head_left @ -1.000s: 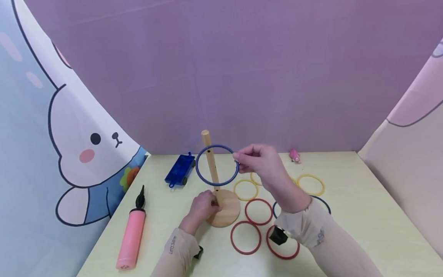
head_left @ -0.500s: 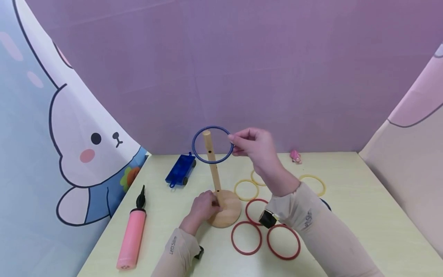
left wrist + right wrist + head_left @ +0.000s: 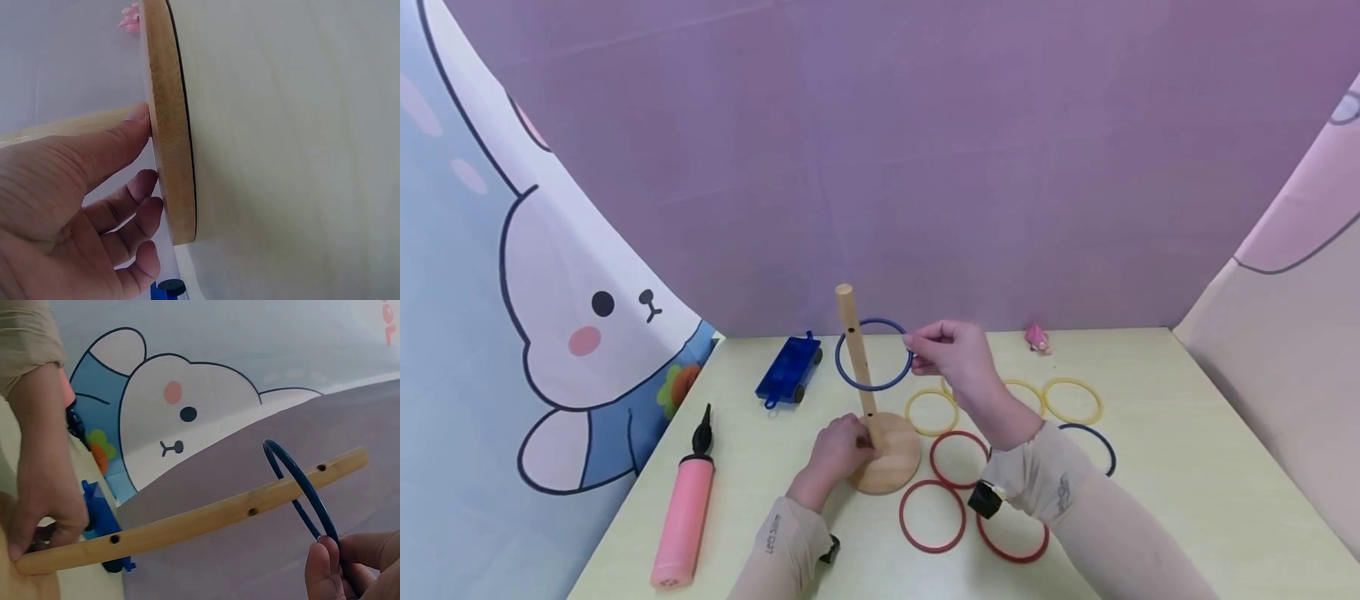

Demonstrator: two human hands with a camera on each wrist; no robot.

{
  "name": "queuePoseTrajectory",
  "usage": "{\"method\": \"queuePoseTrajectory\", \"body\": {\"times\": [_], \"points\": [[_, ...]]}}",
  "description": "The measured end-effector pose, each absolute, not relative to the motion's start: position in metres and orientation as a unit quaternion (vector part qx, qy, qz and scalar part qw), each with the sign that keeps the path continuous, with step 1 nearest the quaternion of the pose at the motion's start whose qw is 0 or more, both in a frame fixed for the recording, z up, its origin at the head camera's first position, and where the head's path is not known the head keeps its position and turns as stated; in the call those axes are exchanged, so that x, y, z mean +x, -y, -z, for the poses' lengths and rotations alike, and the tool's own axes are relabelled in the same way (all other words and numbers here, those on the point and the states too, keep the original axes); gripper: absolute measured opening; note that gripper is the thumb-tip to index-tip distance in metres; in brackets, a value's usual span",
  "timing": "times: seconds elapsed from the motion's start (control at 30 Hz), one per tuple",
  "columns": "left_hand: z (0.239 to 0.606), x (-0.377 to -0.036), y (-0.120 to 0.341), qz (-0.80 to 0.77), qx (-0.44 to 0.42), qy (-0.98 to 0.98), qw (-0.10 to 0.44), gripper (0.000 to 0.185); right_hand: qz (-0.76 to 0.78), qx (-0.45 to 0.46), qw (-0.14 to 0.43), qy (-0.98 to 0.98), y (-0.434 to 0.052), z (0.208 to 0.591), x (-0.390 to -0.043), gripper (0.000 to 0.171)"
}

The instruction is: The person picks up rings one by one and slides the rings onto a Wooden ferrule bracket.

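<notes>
A wooden peg stand with a round base (image 3: 891, 458) and an upright pole (image 3: 856, 358) stands mid-table. My left hand (image 3: 842, 446) grips the foot of the pole where it meets the base; in the left wrist view the thumb lies along the pole beside the base (image 3: 169, 125). My right hand (image 3: 916, 343) pinches a blue ring (image 3: 874, 354) by its right edge. The ring is threaded over the pole, about a third of the way down. The right wrist view shows the pole (image 3: 206, 519) passing through the blue ring (image 3: 300, 487).
Yellow rings (image 3: 932, 412), red rings (image 3: 932, 515) and another blue ring (image 3: 1093, 446) lie flat right of the stand. A pink hand pump (image 3: 683, 517) lies front left, a blue toy car (image 3: 790, 377) back left, a small pink toy (image 3: 1038, 337) by the back curtain.
My right hand lifted the blue ring above the pole's top, then lowered it over the pole. The left hand has stayed at the pole's foot.
</notes>
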State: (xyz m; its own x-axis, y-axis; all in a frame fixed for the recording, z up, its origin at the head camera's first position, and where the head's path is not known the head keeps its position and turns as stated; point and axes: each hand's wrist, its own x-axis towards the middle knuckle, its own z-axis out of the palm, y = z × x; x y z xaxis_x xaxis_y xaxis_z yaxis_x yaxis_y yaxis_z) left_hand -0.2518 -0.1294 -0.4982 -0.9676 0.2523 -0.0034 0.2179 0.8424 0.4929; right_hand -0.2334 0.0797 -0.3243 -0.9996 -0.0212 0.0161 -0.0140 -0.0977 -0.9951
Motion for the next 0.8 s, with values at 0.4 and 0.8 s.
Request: {"method": "queuePoseTrajectory", "body": {"times": [0.4, 0.8], "points": [[0.503, -0.256, 0.131, -0.260, 0.132, -0.956, 0.034, 0.016, 0.734, 0.020, 0.015, -0.678, -0.083, 0.377, -0.234, 0.014], [0.503, -0.257, 0.135, -0.276, 0.141, -0.950, 0.036, 0.020, 0.719, 0.037, 0.018, -0.694, -0.081, 0.419, -0.232, 0.012]]}}
